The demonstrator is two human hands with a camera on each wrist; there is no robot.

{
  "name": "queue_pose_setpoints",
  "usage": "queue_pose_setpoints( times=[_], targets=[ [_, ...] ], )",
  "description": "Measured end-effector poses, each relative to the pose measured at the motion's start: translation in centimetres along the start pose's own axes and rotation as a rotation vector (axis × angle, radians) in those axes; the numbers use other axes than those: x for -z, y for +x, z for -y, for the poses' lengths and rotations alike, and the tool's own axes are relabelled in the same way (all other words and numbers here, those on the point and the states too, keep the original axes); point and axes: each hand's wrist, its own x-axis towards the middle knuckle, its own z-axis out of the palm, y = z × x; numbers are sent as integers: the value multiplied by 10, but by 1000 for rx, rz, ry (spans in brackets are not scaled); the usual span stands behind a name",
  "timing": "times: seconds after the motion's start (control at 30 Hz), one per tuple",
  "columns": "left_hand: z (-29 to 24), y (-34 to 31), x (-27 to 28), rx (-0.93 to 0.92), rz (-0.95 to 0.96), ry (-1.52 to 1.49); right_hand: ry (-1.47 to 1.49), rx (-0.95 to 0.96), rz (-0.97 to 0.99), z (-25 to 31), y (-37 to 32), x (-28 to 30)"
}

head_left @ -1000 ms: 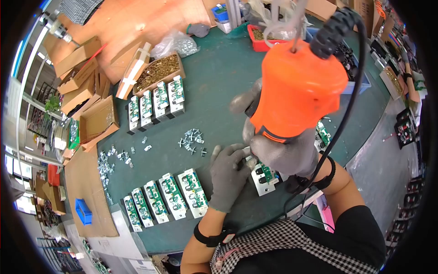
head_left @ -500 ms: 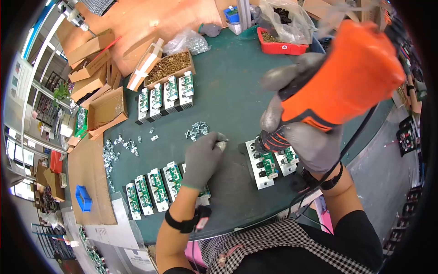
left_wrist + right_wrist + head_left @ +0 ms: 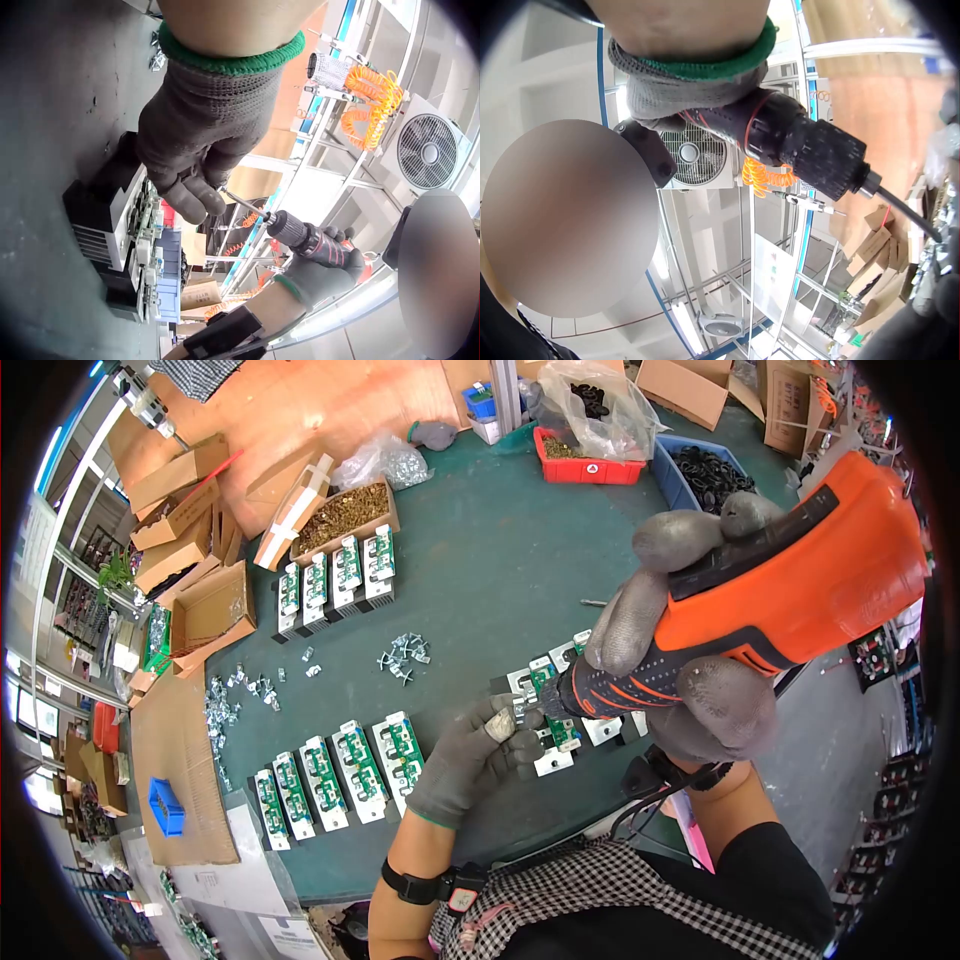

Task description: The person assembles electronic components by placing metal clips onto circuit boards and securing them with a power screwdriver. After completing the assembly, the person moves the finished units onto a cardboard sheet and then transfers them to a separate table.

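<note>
My gloved right hand (image 3: 725, 705) grips an orange and black electric screwdriver (image 3: 800, 590), its body tilted up to the right. The bit (image 3: 247, 204) points at the fingertips of my gloved left hand (image 3: 470, 765). Between left thumb and fingers I pinch a small metal clip (image 3: 519, 705), right at the bit's tip and largely covered by the glove in the left wrist view. Just below both hands lies a green circuit board on a metal plate (image 3: 560, 735), with others like it to its right, partly hidden by the screwdriver and right hand.
Several similar boards (image 3: 361, 770) stand in a row left of my left hand, and more (image 3: 345, 572) farther back. Loose metal clips (image 3: 405, 657) lie mid-table. Behind are a red bin (image 3: 590, 470), a blue bin (image 3: 680, 485) and a carton of brass-coloured parts (image 3: 345, 518).
From over the board, my left hand went left towards the loose clips, then came back right with a clip. The screwdriver rose off the board and tilted over to the right.
</note>
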Motion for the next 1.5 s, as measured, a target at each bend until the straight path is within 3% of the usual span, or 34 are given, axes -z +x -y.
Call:
queue_pose_setpoints(
  times=[0.33,0.53,0.63,0.67,0.73,0.87,0.97,1.17,1.3,1.37,1.5],
  targets=[
    [11,-4,-5,-1,-122,-62,26,-23,0,-3,-4,-2],
    [13,0,-2,-56,-76,-42,-92,-138,-76,0,-6,-9],
    [10,-4,-3,-73,-278,451,-407,-169,-12,3,-8,-6],
    [9,-4,-6,-192,-351,683,-644,-122,103,4,-6,1],
    [7,-2,-11,-439,-490,1146,-630,-152,141,-2,-12,4],
    [11,-4,-14,-506,-456,1252,-561,-199,122,-8,-23,6],
    [17,-3,-17,-625,-382,1661,-520,-193,155,-9,-25,11],
    [24,0,-21,-627,-459,1721,-710,-200,155,-16,-29,9],
    [30,3,-9,-604,-433,1688,-554,-211,6,-32,-31,2],
    [30,4,-10,-612,-440,1547,-519,-289,-58,-32,-29,-3],
    [19,1,-22,-514,-443,1655,-562,-403,-23,-21,-24,-10]
  ],
)
